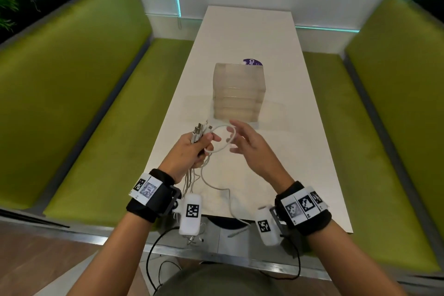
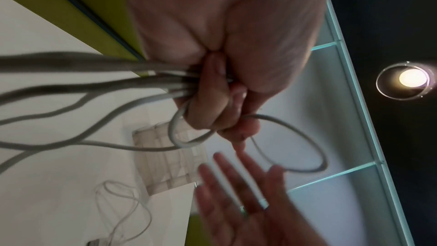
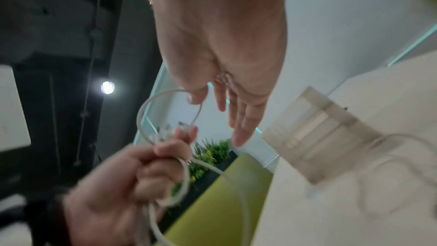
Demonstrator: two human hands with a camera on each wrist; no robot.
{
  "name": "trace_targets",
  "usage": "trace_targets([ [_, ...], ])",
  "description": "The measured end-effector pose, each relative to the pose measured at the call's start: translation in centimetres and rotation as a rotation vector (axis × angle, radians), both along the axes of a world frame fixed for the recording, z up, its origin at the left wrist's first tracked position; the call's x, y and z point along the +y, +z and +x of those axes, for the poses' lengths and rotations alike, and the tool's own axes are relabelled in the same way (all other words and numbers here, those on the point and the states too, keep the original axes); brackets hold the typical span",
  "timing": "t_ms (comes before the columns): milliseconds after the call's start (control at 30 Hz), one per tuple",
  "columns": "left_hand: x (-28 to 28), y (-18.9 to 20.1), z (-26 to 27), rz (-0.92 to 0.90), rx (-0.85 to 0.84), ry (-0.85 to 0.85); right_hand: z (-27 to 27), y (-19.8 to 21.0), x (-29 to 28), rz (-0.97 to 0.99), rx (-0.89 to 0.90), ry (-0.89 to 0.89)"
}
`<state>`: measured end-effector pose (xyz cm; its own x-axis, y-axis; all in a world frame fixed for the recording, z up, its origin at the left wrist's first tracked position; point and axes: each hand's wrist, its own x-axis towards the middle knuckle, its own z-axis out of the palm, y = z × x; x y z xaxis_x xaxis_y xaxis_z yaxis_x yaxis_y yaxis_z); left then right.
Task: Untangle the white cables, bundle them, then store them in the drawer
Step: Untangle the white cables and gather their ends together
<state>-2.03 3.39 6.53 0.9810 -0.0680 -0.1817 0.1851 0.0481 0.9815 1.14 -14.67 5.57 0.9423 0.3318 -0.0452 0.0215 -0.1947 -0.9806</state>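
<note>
Left hand: fingers curled tight round a bunch of white cables, held above the near part of the table. The plug ends stick up out of the fist, toward the drawer unit. The free lengths hang below the fist past the table's near edge.

One cable forms a loop that leaves the fist and arcs to the right. In the right wrist view the loop passes by the thumb of the right hand.

Right hand: fingers spread and nearly straight, gripping nothing. Whether the thumb touches the loop cannot be told. The hand sits just right of the left hand, in front of the drawer unit.

Drawer unit: translucent, stacked drawers, standing mid-table, all fronts closed. A purple disc lies behind it.

Green benches flank the table.
</note>
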Motion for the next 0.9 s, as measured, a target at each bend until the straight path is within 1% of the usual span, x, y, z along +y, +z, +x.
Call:
trace_targets([
  [33,-0.2,0.1,-0.2,0.010,0.009,-0.034,0.0,1.0,0.3,0.070,0.018,0.021],
  [100,-0.4,0.3,-0.4,0.016,0.018,-0.102,-0.1,2.2,0.5,0.137,0.021,0.079],
  [167,-0.5,0.8,-0.7,0.034,0.022,-0.142,-0.1,2.6,0.4,0.156,-0.028,0.114],
  [200,-0.4,1.0,-0.8,0.059,0.026,-0.144,-0.1,2.6,0.3,0.136,-0.069,0.112],
  [233,-0.2,1.1,-0.8,0.090,0.030,-0.131,0.0,2.6,0.2,0.097,-0.114,0.106],
  [300,0.5,0.9,-0.6,0.105,0.025,-0.043,0.4,2.5,-0.3,-0.002,-0.173,0.097],
  [367,1.4,0.6,-0.2,0.063,0.009,0.093,0.6,2.7,-1.1,-0.116,-0.120,0.135],
  [433,2.2,0.2,0.2,0.010,-0.013,0.206,0.6,2.8,-1.7,-0.263,0.002,0.298],
  [500,2.4,0.4,0.4,-0.055,-0.021,0.250,0.1,2.4,-1.9,-0.405,0.106,0.522],
  [567,2.1,0.6,0.4,-0.106,-0.030,0.217,-0.7,1.7,-1.5,-0.469,0.160,0.722],
  [633,1.6,0.6,0.2,-0.119,-0.039,0.169,-1.2,0.5,-1.1,-0.570,0.137,0.837],
  [667,1.4,0.7,0.2,-0.125,-0.045,0.157,-1.3,-0.2,-1.1,-0.621,0.120,0.849],
  [733,1.4,0.8,0.1,-0.146,-0.051,0.161,-1.1,-1.4,-1.3,-0.671,0.086,0.814],
  [800,1.6,1.0,0.1,-0.170,-0.057,0.182,-0.4,-2.6,-1.8,-0.639,0.114,0.737],
  [867,1.7,1.3,0.1,-0.185,-0.055,0.200,0.5,-4.3,-2.5,-0.571,0.181,0.537],
  [900,1.8,1.3,0.1,-0.187,-0.054,0.207,1.3,-5.4,-2.8,-0.587,0.152,0.395],
])
